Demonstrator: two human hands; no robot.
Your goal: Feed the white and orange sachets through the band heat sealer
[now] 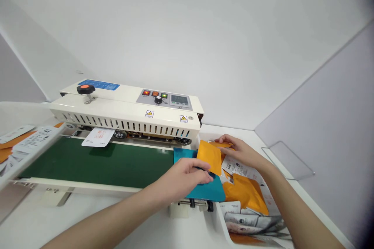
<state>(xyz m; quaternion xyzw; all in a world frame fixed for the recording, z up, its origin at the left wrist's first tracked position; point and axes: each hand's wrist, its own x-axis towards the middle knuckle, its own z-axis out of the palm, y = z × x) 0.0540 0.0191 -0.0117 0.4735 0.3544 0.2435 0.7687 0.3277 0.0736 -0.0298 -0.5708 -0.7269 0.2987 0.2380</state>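
Observation:
My left hand [189, 177] is over the teal plate [204, 192] at the belt's right end, its thumb and fingers closed on the lower left edge of an orange packet [209, 156]. My right hand [238, 150] reaches into the white bin [221, 223], its fingers around another orange packet [223, 145] at the bin's back. Orange and white printed packets lie in the bin beneath my right forearm. A white packet [98, 137] sticks out from under the sealing machine [125, 110], above the green belt [117, 163].
Left of the belt, a white tray [32, 153] holds several white and orange packets. A black knob [85, 89] stands on the machine, with lit buttons and a display [179, 100] at its right. A wire stand [289, 159] is by the right wall.

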